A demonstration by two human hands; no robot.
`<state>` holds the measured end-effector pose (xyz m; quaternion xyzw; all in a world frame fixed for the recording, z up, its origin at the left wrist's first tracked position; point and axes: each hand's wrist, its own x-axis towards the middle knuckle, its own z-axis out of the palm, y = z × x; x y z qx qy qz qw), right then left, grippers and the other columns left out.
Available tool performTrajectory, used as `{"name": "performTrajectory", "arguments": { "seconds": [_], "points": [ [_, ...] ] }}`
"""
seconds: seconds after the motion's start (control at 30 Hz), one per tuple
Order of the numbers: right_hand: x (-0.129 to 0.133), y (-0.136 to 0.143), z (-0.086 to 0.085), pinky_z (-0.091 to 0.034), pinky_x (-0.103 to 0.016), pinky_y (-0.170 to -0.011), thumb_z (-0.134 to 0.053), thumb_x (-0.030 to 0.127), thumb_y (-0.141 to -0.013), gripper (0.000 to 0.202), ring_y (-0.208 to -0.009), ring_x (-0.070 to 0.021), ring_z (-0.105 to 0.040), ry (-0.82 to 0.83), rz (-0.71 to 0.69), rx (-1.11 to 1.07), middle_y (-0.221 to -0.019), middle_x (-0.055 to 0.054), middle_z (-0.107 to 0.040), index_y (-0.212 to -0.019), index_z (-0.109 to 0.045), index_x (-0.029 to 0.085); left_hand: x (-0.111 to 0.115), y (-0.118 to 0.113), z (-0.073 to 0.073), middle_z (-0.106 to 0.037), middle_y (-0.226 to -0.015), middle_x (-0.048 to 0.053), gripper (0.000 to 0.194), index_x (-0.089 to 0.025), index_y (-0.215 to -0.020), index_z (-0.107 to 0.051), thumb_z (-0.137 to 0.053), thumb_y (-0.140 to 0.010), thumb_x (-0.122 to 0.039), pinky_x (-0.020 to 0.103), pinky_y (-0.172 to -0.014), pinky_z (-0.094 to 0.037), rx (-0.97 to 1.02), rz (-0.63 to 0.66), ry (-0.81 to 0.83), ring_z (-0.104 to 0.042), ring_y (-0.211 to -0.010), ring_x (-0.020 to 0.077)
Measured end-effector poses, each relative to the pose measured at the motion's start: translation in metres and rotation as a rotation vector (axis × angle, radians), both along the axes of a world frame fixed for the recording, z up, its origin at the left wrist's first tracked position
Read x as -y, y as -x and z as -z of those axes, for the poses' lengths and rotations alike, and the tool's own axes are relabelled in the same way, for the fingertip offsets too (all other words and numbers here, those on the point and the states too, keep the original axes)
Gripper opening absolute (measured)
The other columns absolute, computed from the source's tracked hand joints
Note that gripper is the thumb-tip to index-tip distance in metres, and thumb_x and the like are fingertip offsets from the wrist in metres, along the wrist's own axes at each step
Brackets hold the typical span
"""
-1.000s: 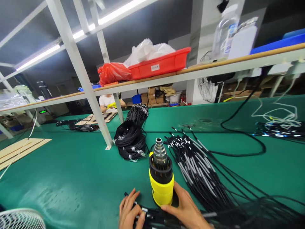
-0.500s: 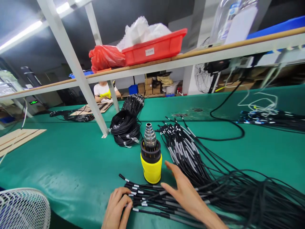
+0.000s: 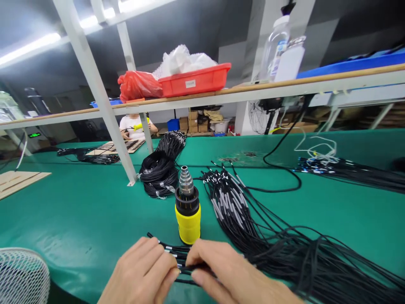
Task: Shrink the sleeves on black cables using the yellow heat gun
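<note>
Across the bench [image 3: 79, 211], near cables [image 3: 177, 249] point left

On the shelf [image 3: 243, 89], a red bin [image 3: 204, 81] holds white plastic wrap [image 3: 182, 62], beside a red bag [image 3: 139, 85]. Farther right stand a clear bottle [image 3: 274, 50] and a white container [image 3: 290, 61]. Across the surface [image 3: 79, 211], a person [image 3: 134, 134] holds what looks like a yellow tool [image 3: 139, 126]. Pale boards [image 3: 22, 181] lie at far left.

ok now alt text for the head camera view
A left hand and right hand nearly meet over black cables on a green workbench, in front of an upright yellow tool with a metal nozzle; cable bundles lie behind.
</note>
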<state>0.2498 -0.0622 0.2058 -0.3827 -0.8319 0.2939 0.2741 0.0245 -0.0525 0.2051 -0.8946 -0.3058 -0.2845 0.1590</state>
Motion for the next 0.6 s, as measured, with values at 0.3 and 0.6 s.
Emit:
{"name": "performTrajectory", "arguments": {
  "seconds": [0.3, 0.6],
  "points": [
    [-0.031, -0.014, -0.082, -0.038, -0.022, -0.053, -0.051, 0.033, -0.099, 0.026, -0.06, -0.0117, -0.045, -0.13, 0.035, -0.19, -0.067, 0.002, -0.052, -0.076, -0.054, 0.021, 0.002, -0.016, -0.081, -0.065, -0.069, 0.001, 0.033, -0.025, -0.076, -0.066, -0.045, -0.098, -0.038, 0.03, -0.057, -0.048, 0.275, -0.11, 0.184, -0.058, -0.061, 0.019],
    [-0.094, -0.008, -0.098, -0.024, -0.021, -0.046, -0.061, 0.044, -0.084, 0.034, -0.052, -0.0079, -0.03, -0.099, 0.013, -0.257, -0.059, 0.006, -0.038, -0.065, -0.045, 0.02, -0.051, -0.011, -0.085, -0.042, -0.06, -0.004, 0.044, -0.021, -0.062, -0.045, -0.041, -0.098, -0.046, 0.02, -0.051, -0.033, 0.618, -0.053, 0.698, -0.04, -0.057, 0.0103]
  ]
}}
